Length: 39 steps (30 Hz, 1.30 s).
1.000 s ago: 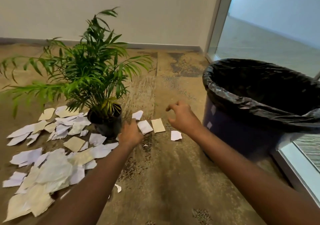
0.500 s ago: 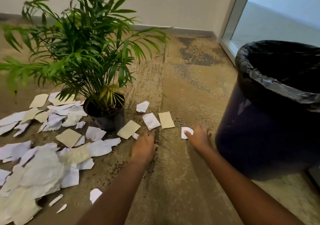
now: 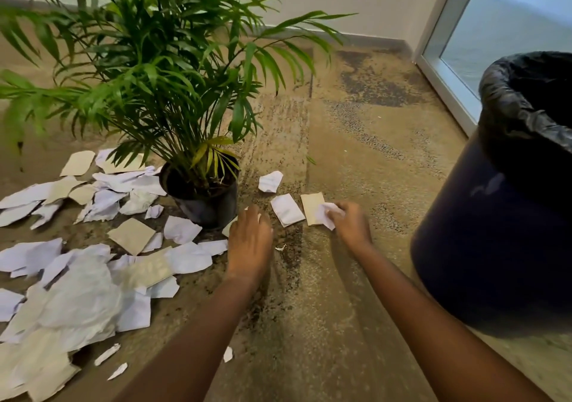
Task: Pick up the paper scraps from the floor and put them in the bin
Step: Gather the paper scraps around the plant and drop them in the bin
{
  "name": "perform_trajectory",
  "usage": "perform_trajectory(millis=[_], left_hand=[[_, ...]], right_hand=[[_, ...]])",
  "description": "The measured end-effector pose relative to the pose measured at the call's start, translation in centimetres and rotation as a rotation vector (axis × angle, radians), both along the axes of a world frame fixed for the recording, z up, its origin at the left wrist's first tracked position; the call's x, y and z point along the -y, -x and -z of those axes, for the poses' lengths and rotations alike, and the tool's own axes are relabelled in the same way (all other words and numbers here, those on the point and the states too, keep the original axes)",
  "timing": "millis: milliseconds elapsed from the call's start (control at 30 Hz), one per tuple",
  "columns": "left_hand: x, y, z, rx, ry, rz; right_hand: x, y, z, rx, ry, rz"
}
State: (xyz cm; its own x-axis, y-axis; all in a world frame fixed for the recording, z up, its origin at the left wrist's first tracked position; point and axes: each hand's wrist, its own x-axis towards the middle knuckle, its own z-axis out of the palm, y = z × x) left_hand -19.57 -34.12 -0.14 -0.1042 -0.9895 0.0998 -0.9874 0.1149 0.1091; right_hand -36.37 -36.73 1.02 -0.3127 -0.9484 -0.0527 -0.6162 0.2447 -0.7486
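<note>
Torn white and tan paper scraps (image 3: 93, 278) litter the carpet at the left, around a potted plant. My right hand (image 3: 351, 223) pinches a small white scrap (image 3: 327, 214) and holds it over a tan scrap (image 3: 312, 208) on the floor. Beside it lies a white scrap (image 3: 286, 209), and another white scrap (image 3: 270, 181) lies further back. My left hand (image 3: 249, 240) rests flat on the carpet, fingers spread, covering part of a tan scrap beside the pot. The dark blue bin (image 3: 501, 231) with a black liner stands at the right.
A potted palm (image 3: 202, 197) stands amid the scraps, its fronds spreading over the left pile. A wall with a baseboard runs along the back. A glass panel with a white frame (image 3: 445, 89) lies behind the bin. Patterned brown carpet (image 3: 371, 141) covers the floor.
My right hand has taken hold of the small white scrap and moved left with it, over the tan scrap. My left hand has slid forward onto the tan scrap by the pot.
</note>
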Motion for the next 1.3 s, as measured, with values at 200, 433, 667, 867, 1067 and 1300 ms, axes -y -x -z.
perform_trajectory(millis=[200, 433, 667, 867, 1067, 1300], left_hand=[[-0.5, -1.5, 0.5, -0.093, -0.127, -0.107], [-0.1, -1.1, 0.7, -0.076, -0.333, -0.112], [0.5, -1.5, 0.9, -0.023, -0.178, -0.16], [1.0, -1.4, 0.8, -0.035, -0.155, -0.186], [1.0, -1.9, 0.5, 0.01, -0.136, -0.139], [0.7, -3.1, -0.2, 0.077, -0.123, -0.095]], right_hand=[[2.0, -2.6, 0.5, -0.144, -0.175, -0.197], [2.5, -5.3, 0.9, -0.423, -0.437, -0.325], [3.0, -6.2, 1.2, -0.677, -0.451, -0.301], [3.3, -5.5, 1.7, -0.657, -0.379, -0.246], [3.3, -5.2, 0.9, -0.624, -0.363, -0.26], [2.6, -5.1, 0.4, -0.719, -0.252, -0.396]])
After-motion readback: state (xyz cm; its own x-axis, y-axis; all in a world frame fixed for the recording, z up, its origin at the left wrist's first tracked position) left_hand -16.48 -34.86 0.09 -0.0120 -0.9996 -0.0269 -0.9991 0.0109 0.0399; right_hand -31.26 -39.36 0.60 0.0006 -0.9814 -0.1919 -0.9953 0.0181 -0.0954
